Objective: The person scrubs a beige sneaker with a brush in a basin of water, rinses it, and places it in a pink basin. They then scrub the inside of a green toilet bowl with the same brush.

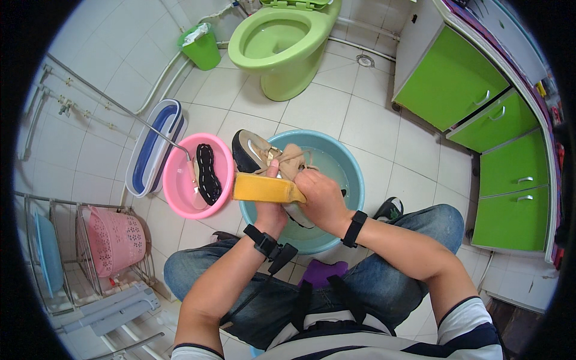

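A beige and black laced shoe [257, 148] is gripped by my left hand [271, 211], its thumb on the shoe's upper; it is held above a blue plastic basin [360, 180] of cloudy water. My right hand [323, 198] is closed around the narrow end of a yellow-backed scrubbing brush [262, 188], which lies across the shoe and partly hides it and my left fingers. The bristles are not visible. To the left, a pink basin [229, 173] holds a black insole-shaped piece [208, 173] and a pink-handled item [192, 175].
A blue and white oblong collapsible bucket [153, 144] stands by the left wall. Ahead are a green toilet [288, 72] and a green waste bin [202, 51]. Green cabinets [454, 81] line the right. A wire rack [81, 252] with a pink basket [117, 240] is at left.
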`<state>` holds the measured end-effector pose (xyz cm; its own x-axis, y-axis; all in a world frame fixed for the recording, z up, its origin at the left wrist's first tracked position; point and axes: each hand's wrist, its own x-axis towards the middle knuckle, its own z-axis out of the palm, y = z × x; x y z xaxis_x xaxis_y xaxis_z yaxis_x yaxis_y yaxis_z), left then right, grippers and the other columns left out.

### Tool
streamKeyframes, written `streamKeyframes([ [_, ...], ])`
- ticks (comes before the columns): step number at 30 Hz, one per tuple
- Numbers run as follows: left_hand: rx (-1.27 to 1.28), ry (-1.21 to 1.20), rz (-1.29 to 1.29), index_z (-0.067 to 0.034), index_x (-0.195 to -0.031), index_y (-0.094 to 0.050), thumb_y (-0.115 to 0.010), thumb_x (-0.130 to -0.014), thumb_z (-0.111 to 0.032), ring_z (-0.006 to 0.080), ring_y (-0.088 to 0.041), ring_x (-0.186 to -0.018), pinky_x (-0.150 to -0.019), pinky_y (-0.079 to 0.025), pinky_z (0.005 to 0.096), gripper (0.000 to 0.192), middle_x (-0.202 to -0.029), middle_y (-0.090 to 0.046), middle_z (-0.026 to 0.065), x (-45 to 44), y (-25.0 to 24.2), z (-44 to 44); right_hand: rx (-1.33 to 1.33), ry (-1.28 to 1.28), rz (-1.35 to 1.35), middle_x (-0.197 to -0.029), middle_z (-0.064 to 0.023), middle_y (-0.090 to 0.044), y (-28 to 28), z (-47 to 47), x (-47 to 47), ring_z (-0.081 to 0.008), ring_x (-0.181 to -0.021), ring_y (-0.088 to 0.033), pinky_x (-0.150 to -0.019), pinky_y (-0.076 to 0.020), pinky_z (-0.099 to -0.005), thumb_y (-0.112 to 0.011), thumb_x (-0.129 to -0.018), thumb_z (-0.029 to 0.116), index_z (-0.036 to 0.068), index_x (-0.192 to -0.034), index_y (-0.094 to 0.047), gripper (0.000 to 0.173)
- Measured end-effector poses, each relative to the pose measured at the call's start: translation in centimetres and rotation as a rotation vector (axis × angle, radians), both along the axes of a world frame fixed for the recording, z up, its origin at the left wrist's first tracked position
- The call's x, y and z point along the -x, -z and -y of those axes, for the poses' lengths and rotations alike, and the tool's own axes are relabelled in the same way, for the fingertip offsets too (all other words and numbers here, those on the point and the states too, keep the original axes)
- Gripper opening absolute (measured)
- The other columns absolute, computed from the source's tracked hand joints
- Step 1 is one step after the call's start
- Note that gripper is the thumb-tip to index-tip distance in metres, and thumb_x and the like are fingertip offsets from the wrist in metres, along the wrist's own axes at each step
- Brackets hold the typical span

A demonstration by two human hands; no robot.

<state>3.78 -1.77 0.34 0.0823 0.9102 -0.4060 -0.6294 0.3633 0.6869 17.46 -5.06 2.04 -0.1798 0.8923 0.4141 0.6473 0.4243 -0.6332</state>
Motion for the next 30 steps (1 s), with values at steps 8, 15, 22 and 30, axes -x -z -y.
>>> streamKeyframes([
  [8,-0.039,-0.152,-0.203,-0.005,-0.129,-0.058,-0.062,-0.101,-0.027,0.0180,-0.066,-0.106,-0.090,-0.053,0.0350,0.036,-0.120,-0.067,0.0060,0.9,1.7,0.5,0.188,-0.028,-0.158,-0.088,-0.0188,-0.058,-1.5,1.1,0.2,-0.0424,-0.085,-0.059,-0.071,-0.0501,-0.0467,-0.068,-0.080,0.004,0.002,-0.095,-0.054,0.021],
  [15,-0.053,-0.031,0.045,-0.001,-0.133,-0.056,-0.063,-0.100,-0.027,0.0202,-0.064,-0.115,-0.101,-0.049,0.0356,0.043,-0.127,-0.067,0.0080,4.0,1.3,-1.0,0.621,-0.069,-0.436,-0.089,-0.0176,-0.064,-5.5,0.6,-1.7,-0.0326,-0.081,-0.065,-0.072,-0.0509,-0.0430,-0.072,-0.090,0.021,0.002,-0.102,-0.058,0.027],
  [22,-0.245,-0.005,0.066,0.001,-0.138,-0.052,-0.060,-0.100,-0.034,0.0244,-0.058,-0.127,-0.113,-0.041,0.0405,0.052,-0.139,-0.060,0.0120,9.5,-0.9,-2.1,0.725,0.274,-0.061,-0.088,-0.0170,-0.069,1.0,-1.0,-8.0,-0.0313,-0.075,-0.069,-0.070,-0.0537,-0.0425,-0.068,-0.091,0.034,0.004,-0.108,-0.064,0.035],
  [30,-0.379,-0.010,0.006,0.004,-0.142,-0.048,-0.068,-0.094,-0.022,0.0264,-0.057,-0.129,-0.113,-0.043,0.0428,0.059,-0.141,-0.058,0.0148,11.7,-2.1,-2.8,0.964,0.206,0.603,-0.123,-0.0250,-0.062,20.8,3.8,-5.6,-0.0417,-0.105,-0.068,-0.087,-0.0569,-0.0487,-0.049,-0.096,0.017,0.018,-0.143,-0.050,0.047],
])
